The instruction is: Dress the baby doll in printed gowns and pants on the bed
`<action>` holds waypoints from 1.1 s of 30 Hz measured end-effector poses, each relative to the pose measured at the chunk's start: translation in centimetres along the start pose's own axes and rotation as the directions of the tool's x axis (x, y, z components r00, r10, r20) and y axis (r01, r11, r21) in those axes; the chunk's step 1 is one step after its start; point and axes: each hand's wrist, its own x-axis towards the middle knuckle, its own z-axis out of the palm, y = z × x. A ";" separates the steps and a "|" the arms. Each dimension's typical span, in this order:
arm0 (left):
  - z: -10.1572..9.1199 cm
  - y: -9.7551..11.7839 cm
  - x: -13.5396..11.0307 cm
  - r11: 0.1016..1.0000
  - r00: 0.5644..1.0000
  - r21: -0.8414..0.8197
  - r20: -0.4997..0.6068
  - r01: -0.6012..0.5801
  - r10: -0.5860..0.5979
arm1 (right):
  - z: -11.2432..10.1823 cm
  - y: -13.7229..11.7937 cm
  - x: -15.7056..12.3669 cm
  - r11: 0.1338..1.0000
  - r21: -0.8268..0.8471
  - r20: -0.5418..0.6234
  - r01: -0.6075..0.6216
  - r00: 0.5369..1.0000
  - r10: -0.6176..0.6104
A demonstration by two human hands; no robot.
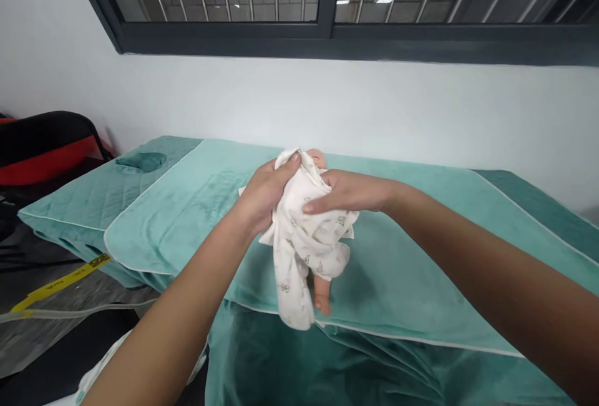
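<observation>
A baby doll (322, 294) lies on the teal bed cover, mostly hidden behind a white printed baby garment (299, 256). Part of its head and one bare lower leg show. My left hand (269, 191) is closed on the garment's upper edge, thumb on top. On the other side, my right hand (339, 191) grips the cloth near the same opening, with the thumb across the front and the other fingers hidden in the fabric. One long leg or sleeve of the garment hangs down beside the doll's leg, over the cover's front edge.
The teal bed cover (421, 269) spreads over a bed against a white wall (327, 100), below a barred window. At left are a face hole (140, 161), a black and red chair (51, 150), a yellow strap (60, 282) and a clear tube (93, 312).
</observation>
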 end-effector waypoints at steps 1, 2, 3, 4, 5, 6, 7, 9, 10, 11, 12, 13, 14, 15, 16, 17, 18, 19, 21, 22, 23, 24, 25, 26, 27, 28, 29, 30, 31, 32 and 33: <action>-0.1 -0.2 -0.1 0.999 0.999 0.014 0.036 0.031 -0.032 | -0.1 0.2 0.0 1.000 0.012 -0.065 -0.002 0.998 0.002; -0.1 -0.4 -0.3 0.997 0.994 0.045 0.088 0.063 -0.066 | -0.1 0.3 0.1 0.998 0.054 -0.157 0.019 0.988 -0.010; -0.3 -0.4 -0.5 0.991 0.983 0.092 0.150 0.094 -0.107 | -0.1 0.4 0.1 0.992 0.116 -0.246 0.051 0.969 -0.021; -0.4 -0.4 -0.7 0.982 0.966 0.149 0.210 0.119 -0.149 | -0.1 0.5 0.3 0.979 0.184 -0.318 0.087 0.948 -0.024; -0.5 -0.4 -0.8 0.970 0.949 0.202 0.256 0.133 -0.184 | 0.0 0.6 0.4 0.961 0.247 -0.371 0.121 0.928 -0.021; -0.6 -0.4 -0.9 0.962 0.938 0.234 0.281 0.139 -0.204 | 0.1 0.7 0.5 0.942 0.301 -0.408 0.149 0.913 -0.013; -0.7 -0.4 -0.8 0.963 0.939 0.231 0.279 0.135 -0.199 | 0.3 0.9 0.6 0.924 0.343 -0.435 0.172 0.900 -0.006; -0.7 -0.7 -0.5 0.988 0.972 0.123 0.200 0.098 -0.121 | 0.6 1.2 0.7 0.902 0.378 -0.473 0.208 0.881 -0.005; -0.7 -0.9 -0.3 0.997 0.989 0.040 0.134 0.061 -0.066 | 0.7 1.3 0.7 0.904 0.372 -0.472 0.211 0.882 -0.012; -0.7 -1.1 0.0 0.999 0.998 -0.042 0.067 0.018 -0.016 | 0.8 1.4 0.6 0.915 0.353 -0.442 0.196 0.897 -0.021; -0.7 -1.3 0.2 0.994 1.000 -0.109 0.010 -0.018 0.019 | 0.9 1.6 0.4 0.933 0.323 -0.379 0.161 0.925 -0.029; -0.7 -1.6 0.4 0.987 0.999 -0.155 -0.026 -0.036 0.032 | 0.9 1.7 0.2 0.952 0.286 -0.283 0.109 0.959 -0.025; -0.7 -1.8 0.5 0.983 0.999 -0.183 -0.042 -0.027 0.020 | 0.9 1.8 0.1 0.968 0.245 -0.177 0.052 0.984 -0.008; -0.7 -2.0 0.5 0.980 0.999 -0.198 -0.043 0.000 -0.008 | 0.9 1.9 -0.1 0.978 0.207 -0.091 0.004 0.996 0.015; -0.7 -2.1 0.4 0.979 0.998 -0.199 -0.035 0.039 -0.047 | 0.9 2.0 -0.2 0.982 0.187 -0.050 -0.023 0.998 0.032; -0.7 -2.3 0.2 0.979 0.996 -0.187 -0.020 0.081 -0.086 | 0.9 2.1 -0.2 0.980 0.195 -0.062 -0.026 0.997 0.039; -0.6 -2.3 -0.1 0.980 0.993 -0.162 -0.002 0.115 -0.116 | 0.9 2.2 -0.2 0.973 0.232 -0.117 -0.005 0.993 0.033; -0.5 -2.4 -0.4 0.982 0.990 -0.127 0.025 0.141 -0.139 | 0.9 2.4 -0.1 0.958 0.285 -0.195 0.038 0.981 0.019; -0.4 -2.4 -1.1 0.983 0.978 -0.035 0.117 0.179 -0.174 | 1.1 2.5 0.1 0.909 0.395 -0.330 0.133 0.944 0.006; -0.4 -2.5 -1.5 0.980 0.964 0.017 0.176 0.197 -0.197 | 1.3 2.6 0.2 0.884 0.437 -0.373 0.165 0.928 0.011; -0.4 -2.5 -1.7 0.975 0.947 0.066 0.229 0.214 -0.223 | 1.5 2.7 0.3 0.866 0.466 -0.401 0.182 0.916 0.024; -0.4 -2.7 -1.8 0.970 0.933 0.097 0.265 0.224 -0.243 | 1.7 2.8 0.3 0.853 0.489 -0.418 0.185 0.908 0.043; -0.5 -2.8 -1.8 0.968 0.929 0.102 0.276 0.227 -0.247 | 1.9 2.9 0.3 0.844 0.505 -0.427 0.180 0.902 0.064; -0.5 -3.1 -1.8 0.974 0.940 0.073 0.253 0.217 -0.228 | 2.2 3.0 0.3 0.840 0.515 -0.431 0.170 0.899 0.083; -0.6 -3.3 -1.6 0.981 0.960 0.017 0.205 0.192 -0.191 | 2.4 3.2 0.2 0.842 0.518 -0.420 0.153 0.902 0.095; -0.6 -3.6 -1.4 0.986 0.979 -0.055 0.140 0.156 -0.147 | 2.6 3.4 0.1 0.849 0.513 -0.391 0.123 0.915 0.104; -0.6 -3.9 -1.2 0.985 0.991 -0.124 0.073 0.119 -0.110 | 2.8 3.6 -0.1 0.862 0.500 -0.344 0.084 0.933 0.109; -0.5 -4.2 -1.0 0.980 0.996 -0.176 0.020 0.092 -0.090 | 2.9 3.8 -0.2 0.877 0.480 -0.279 0.039 0.954 0.110; -0.5 -4.4 -0.9 0.976 0.996 -0.205 -0.016 0.080 -0.085 | 3.0 4.1 -0.3 0.890 0.456 -0.208 -0.003 0.972 0.110; -0.4 -4.6 -0.8 0.973 0.995 -0.216 -0.036 0.082 -0.092 | 3.0 4.3 -0.4 0.899 0.438 -0.158 -0.027 0.982 0.107; -0.3 -4.8 -0.7 0.971 0.994 -0.218 -0.042 0.094 -0.106 | 2.9 4.6 -0.4 0.900 0.436 -0.142 -0.026 0.985 0.097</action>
